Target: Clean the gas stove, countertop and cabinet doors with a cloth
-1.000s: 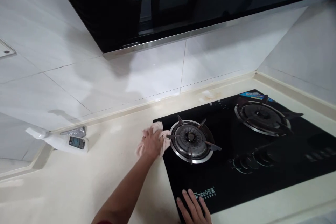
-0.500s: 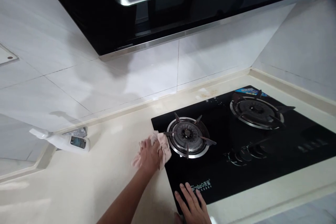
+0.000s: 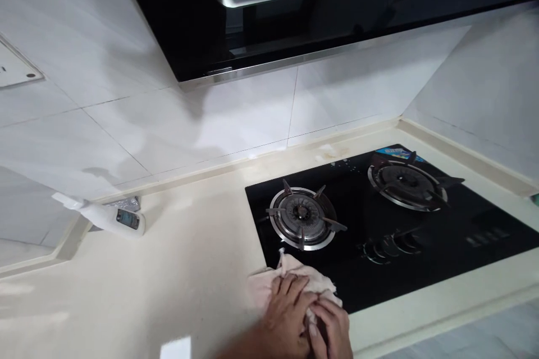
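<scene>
A pale pink cloth [image 3: 295, 266] lies bunched over the front left corner of the black glass gas stove [image 3: 357, 286], partly on the countertop. My left hand [image 3: 287, 311] presses on the cloth with its fingers bent into it. Right beside it, my right hand [image 3: 333, 328] has its fingers curled on the cloth's near edge, touching my left hand. Just beyond the cloth sits the left burner [image 3: 301, 216] with its pan supports. Part of the cloth is hidden under both hands.
A white spray bottle [image 3: 107, 217] lies on its side at the left, over a grey packet [image 3: 128, 203] by the wall. The right burner [image 3: 406, 182] is farther back. A black range hood [image 3: 295, 33] overhangs the stove. The cream countertop [image 3: 189, 252] borders the stove.
My left hand has brought the cloth nearer and to the right, from beside the left burner to the stove's front corner. My right hand has gone from lying spread on the glass to gripping the cloth.
</scene>
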Demonstrator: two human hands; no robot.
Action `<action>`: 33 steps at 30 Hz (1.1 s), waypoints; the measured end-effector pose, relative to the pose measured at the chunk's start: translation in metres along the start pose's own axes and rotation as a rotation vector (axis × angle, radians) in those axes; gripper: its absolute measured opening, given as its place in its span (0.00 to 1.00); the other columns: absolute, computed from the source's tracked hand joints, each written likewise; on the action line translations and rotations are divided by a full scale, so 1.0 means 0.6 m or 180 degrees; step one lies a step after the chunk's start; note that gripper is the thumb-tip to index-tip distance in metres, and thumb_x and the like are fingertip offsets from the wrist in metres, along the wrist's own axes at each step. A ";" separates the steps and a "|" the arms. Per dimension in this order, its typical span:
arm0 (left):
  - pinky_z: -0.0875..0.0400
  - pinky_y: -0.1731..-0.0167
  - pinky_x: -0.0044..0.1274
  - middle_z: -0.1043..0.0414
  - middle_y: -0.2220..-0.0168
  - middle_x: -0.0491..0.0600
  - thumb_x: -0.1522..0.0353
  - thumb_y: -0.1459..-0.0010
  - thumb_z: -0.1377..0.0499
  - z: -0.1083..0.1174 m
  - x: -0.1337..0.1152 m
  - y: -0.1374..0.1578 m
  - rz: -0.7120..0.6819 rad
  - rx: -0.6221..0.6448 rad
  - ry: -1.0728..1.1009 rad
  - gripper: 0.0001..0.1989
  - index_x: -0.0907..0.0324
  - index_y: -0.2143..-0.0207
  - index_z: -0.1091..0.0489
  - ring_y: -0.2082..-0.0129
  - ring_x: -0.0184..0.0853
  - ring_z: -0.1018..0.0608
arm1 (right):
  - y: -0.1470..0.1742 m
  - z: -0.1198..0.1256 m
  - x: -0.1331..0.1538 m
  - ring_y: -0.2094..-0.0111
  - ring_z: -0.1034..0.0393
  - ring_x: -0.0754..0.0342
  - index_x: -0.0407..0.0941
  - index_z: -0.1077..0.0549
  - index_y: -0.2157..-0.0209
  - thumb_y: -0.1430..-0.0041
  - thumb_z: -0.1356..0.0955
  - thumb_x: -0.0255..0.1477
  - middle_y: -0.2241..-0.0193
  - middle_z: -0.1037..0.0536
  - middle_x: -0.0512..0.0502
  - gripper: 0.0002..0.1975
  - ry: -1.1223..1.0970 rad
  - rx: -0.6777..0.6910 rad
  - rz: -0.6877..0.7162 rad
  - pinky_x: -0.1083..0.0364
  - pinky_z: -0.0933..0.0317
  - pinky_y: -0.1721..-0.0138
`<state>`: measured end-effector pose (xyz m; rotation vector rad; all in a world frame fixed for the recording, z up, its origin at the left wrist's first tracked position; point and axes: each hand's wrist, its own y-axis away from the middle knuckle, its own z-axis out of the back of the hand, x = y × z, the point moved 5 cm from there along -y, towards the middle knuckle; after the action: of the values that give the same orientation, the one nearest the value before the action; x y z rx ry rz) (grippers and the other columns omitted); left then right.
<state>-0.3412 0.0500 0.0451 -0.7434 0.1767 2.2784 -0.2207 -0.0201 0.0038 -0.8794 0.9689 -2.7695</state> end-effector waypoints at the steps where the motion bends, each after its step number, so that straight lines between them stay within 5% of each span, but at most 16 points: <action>1: 0.36 0.38 0.43 0.40 0.33 0.52 0.59 0.41 0.43 0.006 0.003 0.013 -0.0042 -0.0092 0.0249 0.32 0.46 0.34 0.42 0.35 0.47 0.35 | -0.013 0.000 0.009 0.51 0.31 0.43 0.47 0.29 0.46 0.35 0.37 0.35 0.49 0.29 0.37 0.18 0.0126 0.0097 0.0010 0.46 0.35 0.54; 5: 0.29 0.42 0.40 0.41 0.34 0.57 0.65 0.36 0.47 0.066 0.075 0.070 0.0102 -0.0932 0.0652 0.33 0.49 0.31 0.53 0.34 0.44 0.35 | -0.079 -0.023 0.064 0.53 0.34 0.37 0.58 0.31 0.40 0.39 0.34 0.43 0.37 0.36 0.40 0.25 0.0815 0.0734 0.0172 0.38 0.39 0.54; 8: 0.31 0.40 0.42 0.35 0.37 0.54 0.67 0.35 0.49 0.111 0.162 0.114 0.0479 -0.1390 0.0017 0.27 0.46 0.34 0.47 0.35 0.43 0.33 | -0.121 -0.047 0.096 0.53 0.35 0.34 0.60 0.26 0.46 0.45 0.30 0.48 0.35 0.36 0.43 0.24 0.1018 0.0909 0.0199 0.34 0.42 0.53; 12: 0.32 0.40 0.46 0.30 0.41 0.54 0.65 0.35 0.47 0.137 0.244 0.151 0.0870 -0.1365 -0.0832 0.20 0.48 0.41 0.36 0.38 0.47 0.30 | -0.142 -0.057 0.076 0.49 0.38 0.34 0.58 0.22 0.53 0.46 0.28 0.47 0.40 0.31 0.45 0.20 0.0980 0.0922 0.0105 0.34 0.43 0.49; 23: 0.31 0.41 0.44 0.30 0.40 0.51 0.64 0.36 0.46 0.131 0.247 0.156 0.0966 -0.1215 -0.1241 0.16 0.48 0.47 0.28 0.36 0.46 0.32 | -0.194 0.027 -0.161 0.46 0.39 0.38 0.44 0.23 0.54 0.39 0.36 0.34 0.37 0.35 0.40 0.16 0.1878 0.1159 -0.0977 0.41 0.40 0.49; 27: 0.30 0.44 0.44 0.30 0.41 0.55 0.64 0.35 0.45 0.129 0.250 0.157 0.0777 -0.1307 -0.1370 0.16 0.52 0.47 0.29 0.37 0.48 0.31 | -0.216 0.024 -0.163 0.41 0.43 0.35 0.46 0.26 0.48 0.39 0.37 0.38 0.37 0.35 0.43 0.21 0.2003 0.1578 -0.1175 0.39 0.41 0.47; 33: 0.30 0.46 0.43 0.30 0.42 0.57 0.65 0.35 0.44 0.125 0.252 0.158 0.0532 -0.1415 -0.1538 0.15 0.56 0.47 0.30 0.39 0.50 0.31 | -0.173 0.016 -0.092 0.44 0.42 0.32 0.49 0.25 0.48 0.40 0.35 0.46 0.40 0.32 0.42 0.24 0.1873 0.1899 -0.0937 0.36 0.42 0.48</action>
<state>-0.5268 0.0958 0.0140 -0.3747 -0.5254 2.6170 -0.1579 0.0712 0.0442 -0.1196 -0.0171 -3.3405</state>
